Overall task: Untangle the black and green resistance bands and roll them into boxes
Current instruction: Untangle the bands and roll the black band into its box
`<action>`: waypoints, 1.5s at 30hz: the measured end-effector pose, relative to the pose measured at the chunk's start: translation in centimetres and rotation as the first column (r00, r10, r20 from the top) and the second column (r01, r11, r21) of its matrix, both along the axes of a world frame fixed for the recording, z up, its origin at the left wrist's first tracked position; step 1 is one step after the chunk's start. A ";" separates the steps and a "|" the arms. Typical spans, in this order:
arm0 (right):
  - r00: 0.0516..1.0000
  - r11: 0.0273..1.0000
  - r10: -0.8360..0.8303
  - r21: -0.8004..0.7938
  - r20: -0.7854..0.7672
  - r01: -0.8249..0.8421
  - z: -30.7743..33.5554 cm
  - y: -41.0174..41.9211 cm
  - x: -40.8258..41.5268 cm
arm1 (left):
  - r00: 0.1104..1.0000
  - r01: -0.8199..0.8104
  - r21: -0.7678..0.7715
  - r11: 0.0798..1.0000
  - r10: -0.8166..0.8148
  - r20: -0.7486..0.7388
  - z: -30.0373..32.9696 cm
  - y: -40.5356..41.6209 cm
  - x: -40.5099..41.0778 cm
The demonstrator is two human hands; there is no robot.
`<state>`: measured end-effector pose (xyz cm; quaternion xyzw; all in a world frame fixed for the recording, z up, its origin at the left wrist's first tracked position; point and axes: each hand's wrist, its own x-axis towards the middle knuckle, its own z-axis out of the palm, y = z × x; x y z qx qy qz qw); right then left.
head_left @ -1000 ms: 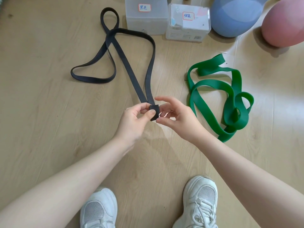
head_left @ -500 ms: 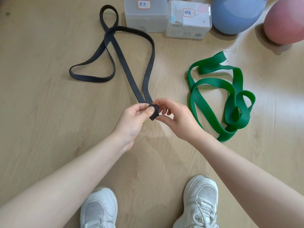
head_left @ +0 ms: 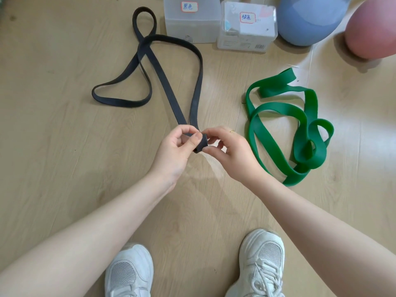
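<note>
Just above the wooden floor (head_left: 64, 146), the left hand (head_left: 177, 151) and right hand (head_left: 229, 153) both pinch the folded end of the long black rubber resistance band (head_left: 169, 93), probably so the roll starts tight; the rest trails loose.

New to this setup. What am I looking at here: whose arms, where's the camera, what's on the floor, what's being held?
No robot: a person works with bare hands, filmed by a wide-angle camera on their head looking down, so arms and white shoes enter from below. The left hand and right hand together pinch a small rolled start of the black band; the rest trails in loops over the wooden floor. The green band lies untouched in a loose heap to the right. At the top stand two labelled clear boxes, side by side, then a blue ball and a pink ball.
</note>
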<state>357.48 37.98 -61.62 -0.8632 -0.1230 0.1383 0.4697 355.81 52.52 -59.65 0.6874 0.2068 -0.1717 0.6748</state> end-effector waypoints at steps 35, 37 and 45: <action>0.799 0.907 -0.180 0.217 -0.574 0.360 1.1 0.3 -0.3 | 0.938 0.193 0.225 0.955 -0.247 0.243 -1.3 1.0 -1.1; 0.771 0.876 -0.208 0.237 -0.601 0.421 1.1 0.5 -0.3 | 0.944 0.171 0.217 0.961 -0.222 0.243 -1.2 0.8 -1.1; 0.756 0.866 -0.198 0.250 -0.625 0.433 1.8 0.7 -0.3 | 0.937 0.174 0.215 0.961 -0.229 0.265 -1.4 0.7 -0.7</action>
